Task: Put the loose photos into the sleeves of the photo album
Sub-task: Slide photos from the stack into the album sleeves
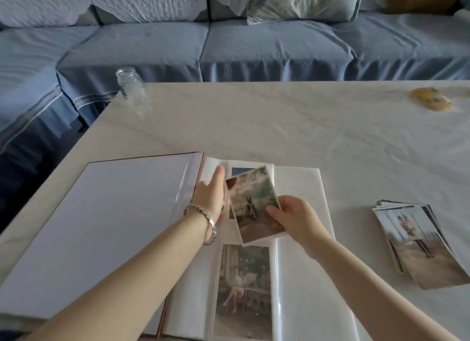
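Observation:
The photo album (101, 226) lies open on the table. Its right page holds a sleeved photo (241, 289) in the lower pocket and another, mostly covered, in the upper pocket (239, 171). My right hand (297, 218) pinches a loose photo (254, 203) of a greenish outdoor scene by its right edge, tilted over the upper pocket. My left hand (211, 195), with a bracelet on the wrist, rests with straight fingers on the page at the left edge of that pocket. A pile of loose photos (417, 241) lies to the right.
A clear glass jar (132, 87) stands at the table's far left corner. A yellowish object (432, 101) lies at the far right. A blue sofa (254, 43) runs behind the white-covered table (279, 122).

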Demonstrator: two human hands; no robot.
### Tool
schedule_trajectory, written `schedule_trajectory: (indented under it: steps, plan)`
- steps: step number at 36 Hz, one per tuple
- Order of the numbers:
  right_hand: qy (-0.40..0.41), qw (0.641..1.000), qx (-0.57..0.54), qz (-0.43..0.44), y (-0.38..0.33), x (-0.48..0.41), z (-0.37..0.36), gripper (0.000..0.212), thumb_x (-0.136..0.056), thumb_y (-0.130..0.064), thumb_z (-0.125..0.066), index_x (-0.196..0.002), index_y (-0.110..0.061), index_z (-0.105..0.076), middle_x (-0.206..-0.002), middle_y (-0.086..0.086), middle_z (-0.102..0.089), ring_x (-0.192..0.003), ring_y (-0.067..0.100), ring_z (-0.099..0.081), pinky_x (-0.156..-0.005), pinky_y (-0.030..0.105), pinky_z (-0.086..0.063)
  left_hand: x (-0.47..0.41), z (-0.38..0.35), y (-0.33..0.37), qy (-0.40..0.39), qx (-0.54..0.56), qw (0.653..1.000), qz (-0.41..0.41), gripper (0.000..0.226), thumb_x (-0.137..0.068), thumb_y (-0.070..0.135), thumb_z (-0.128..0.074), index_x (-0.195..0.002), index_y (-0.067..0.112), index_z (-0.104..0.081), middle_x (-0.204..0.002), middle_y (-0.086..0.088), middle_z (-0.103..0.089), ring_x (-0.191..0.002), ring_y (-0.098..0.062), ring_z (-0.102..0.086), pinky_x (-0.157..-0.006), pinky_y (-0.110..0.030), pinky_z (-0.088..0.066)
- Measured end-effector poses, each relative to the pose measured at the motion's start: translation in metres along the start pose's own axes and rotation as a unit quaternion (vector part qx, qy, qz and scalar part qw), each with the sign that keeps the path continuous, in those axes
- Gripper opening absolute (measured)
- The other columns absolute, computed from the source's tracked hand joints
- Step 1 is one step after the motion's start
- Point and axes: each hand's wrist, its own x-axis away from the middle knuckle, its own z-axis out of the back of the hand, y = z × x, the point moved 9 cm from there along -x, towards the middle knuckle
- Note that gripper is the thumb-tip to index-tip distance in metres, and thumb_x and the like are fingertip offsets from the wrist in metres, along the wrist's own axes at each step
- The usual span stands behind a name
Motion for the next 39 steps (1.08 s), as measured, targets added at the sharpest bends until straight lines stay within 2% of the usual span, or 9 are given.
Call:
schedule_trajectory:
  steps: [3,5,8,12,17,25,29,35,39]
  plan:
    - [0.018,0.996,-0.084,-0.035,0.011,0.003,0.008,0.014,-0.091,-0.008,-0.055,-0.078,-0.008,-0.060,-0.072,0.005,-0.063,-0.068,0.019,-0.056,-0.062,0.028,-0.044,-0.005,0.002,-0.010,0.008,0.005,0.999,0.030,0.038,-0.096,0.042,-0.041,-0.095,0.008,-0.058,-0.095,-0.013,-0.061,-0.094,-0.029,-0.057,-0.087,-0.033,-0.045]
    - [0.034,0.986,-0.148,-0.064,0.020,0.005,0.012,0.014,-0.092,-0.006,-0.052,-0.082,-0.006,-0.061,-0.081,0.011,-0.067,-0.076,0.025,-0.060,-0.077,0.039,-0.050,0.009,-0.008,-0.004,-0.056,-0.107,0.992,-0.023,0.022,-0.090,0.030,-0.057,-0.084,0.009,-0.056,-0.085,-0.007,-0.057,-0.084,-0.021,-0.053,-0.071,-0.025,-0.042]
    - [0.050,0.976,-0.195,-0.085,0.023,0.007,0.016,0.015,-0.093,-0.002,-0.049,-0.082,-0.005,-0.060,-0.084,0.014,-0.066,-0.081,0.030,-0.061,-0.088,0.048,-0.048,0.027,-0.021,-0.007,-0.118,-0.238,0.960,-0.092,0.035,-0.075,0.017,-0.073,-0.104,0.012,-0.053,-0.101,-0.008,-0.061,-0.090,-0.019,-0.056,-0.069,-0.027,-0.045]
    - [0.066,0.973,-0.209,-0.074,0.019,0.008,0.022,0.014,-0.093,-0.002,-0.049,-0.083,-0.004,-0.058,-0.081,0.015,-0.066,-0.080,0.031,-0.060,-0.087,0.050,-0.047,0.021,0.018,0.007,-0.026,-0.265,0.957,-0.114,0.051,-0.074,0.007,-0.070,-0.117,0.015,-0.044,-0.108,-0.010,-0.058,-0.082,-0.020,-0.052,-0.070,-0.028,-0.045]
    - [0.049,0.986,-0.159,-0.033,0.006,0.009,0.017,0.016,-0.093,-0.006,-0.051,-0.083,-0.013,-0.062,-0.080,0.006,-0.070,-0.077,0.026,-0.064,-0.085,0.044,-0.049,0.004,0.100,0.014,0.065,-0.398,0.911,-0.090,0.085,-0.085,0.008,-0.058,-0.145,0.039,-0.007,-0.132,-0.010,-0.047,-0.088,-0.028,-0.051,-0.075,-0.031,-0.041]
    - [-0.006,0.994,-0.111,-0.023,-0.008,0.012,-0.014,0.016,-0.092,-0.008,-0.054,-0.081,-0.015,-0.063,-0.080,0.007,-0.070,-0.082,0.028,-0.065,-0.083,0.043,-0.050,0.003,0.150,0.025,0.199,-0.587,0.783,-0.056,0.053,-0.091,0.009,-0.047,-0.135,0.038,-0.043,-0.133,-0.008,-0.031,-0.107,-0.031,-0.043,-0.093,-0.038,-0.038]
    - [-0.012,0.993,-0.115,-0.027,-0.009,0.013,-0.022,0.016,-0.092,-0.008,-0.054,-0.080,-0.014,-0.064,-0.078,0.006,-0.070,-0.080,0.027,-0.066,-0.083,0.043,-0.051,-0.008,0.131,0.008,0.117,-0.597,0.788,-0.095,0.036,-0.095,0.015,-0.040,-0.127,0.021,-0.055,-0.148,-0.007,-0.028,-0.129,-0.030,-0.035,-0.107,-0.034,-0.030]
    - [-0.024,0.989,-0.141,-0.031,-0.009,0.017,-0.026,0.016,-0.091,-0.006,-0.055,-0.079,-0.012,-0.063,-0.075,0.005,-0.070,-0.077,0.026,-0.066,-0.079,0.041,-0.052,0.003,0.110,0.015,0.096,-0.575,0.807,-0.094,0.057,-0.096,0.050,-0.020,-0.111,0.010,-0.058,-0.122,-0.011,-0.053,-0.107,-0.029,-0.051,-0.091,-0.034,-0.037]
    - [-0.012,0.989,-0.145,-0.033,-0.007,0.019,-0.024,0.015,-0.091,-0.008,-0.055,-0.080,-0.014,-0.063,-0.076,0.005,-0.071,-0.079,0.026,-0.067,-0.081,0.043,-0.052,0.029,0.087,0.050,0.118,-0.450,0.861,-0.205,0.052,-0.096,0.040,-0.037,-0.132,0.003,-0.043,-0.141,-0.016,-0.037,-0.130,-0.026,-0.034,-0.105,-0.031,-0.024]
